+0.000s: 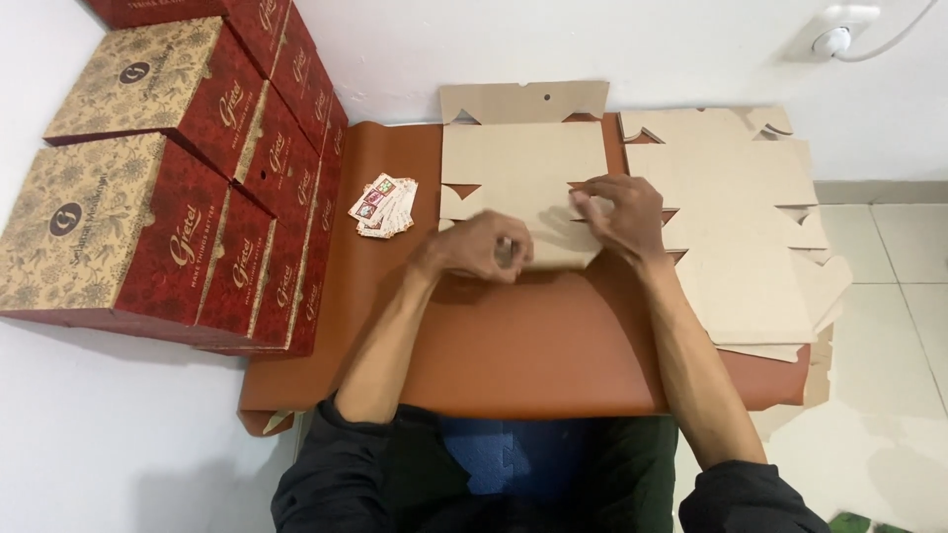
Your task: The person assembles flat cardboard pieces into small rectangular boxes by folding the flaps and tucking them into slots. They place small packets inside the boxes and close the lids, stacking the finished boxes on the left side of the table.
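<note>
— So, how are the two hands set?

— Both forearms reach forward over the brown surface [523, 345]. The left hand [481, 249] lies knuckles up at the near edge of the flat cardboard box blank [518, 163], its fingers [509, 252] curled under; it is blurred, so I cannot tell whether they pinch the card or only press on it. The right hand [620, 215] rests on the blank's right edge, fingers [592, 202] bent and drawn close together on a side flap.

— And the blank itself?

— Plain tan cardboard, unfolded, lying flat across the far middle of the surface, with notched flaps on both sides and a top flap standing against the white wall.

— Anything around it?

— A stack of more flat blanks [741, 227] just to its right, a small pile of printed cards [385, 205] to its left, and finished red-and-gold boxes [168, 178] stacked well to the left.
</note>
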